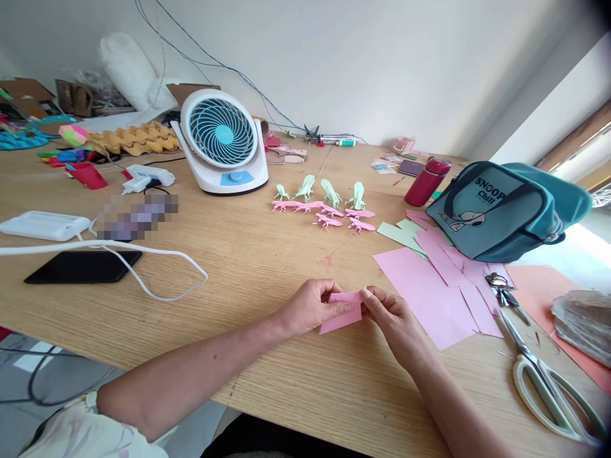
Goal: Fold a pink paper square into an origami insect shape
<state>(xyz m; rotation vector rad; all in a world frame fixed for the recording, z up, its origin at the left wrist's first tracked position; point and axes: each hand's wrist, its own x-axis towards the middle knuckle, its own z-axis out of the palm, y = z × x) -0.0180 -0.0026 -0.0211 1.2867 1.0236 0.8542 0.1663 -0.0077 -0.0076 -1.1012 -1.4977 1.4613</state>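
Observation:
Between my two hands is a small piece of pink paper (342, 316), held just above the table near its front edge. My left hand (312, 308) grips its left side, thumb lying on top and fingers behind. At the upper right corner, my right hand (386, 312) pinches the paper between thumb and fingers. Beyond my hands stand several folded pink paper insects (329, 219) and several green folded paper figures (358, 196). Sheets of pink paper (424, 299) lie right of my right hand, with pieces of green paper (403, 234) behind them.
Large scissors (548, 388) lie at the right, near keys (499, 283). A teal bag (496, 210) and a red bottle (427, 181) stand behind the paper. A white fan (224, 143) stands at the back. On the left are a black tablet-like slab (81, 267) and white cable (167, 248).

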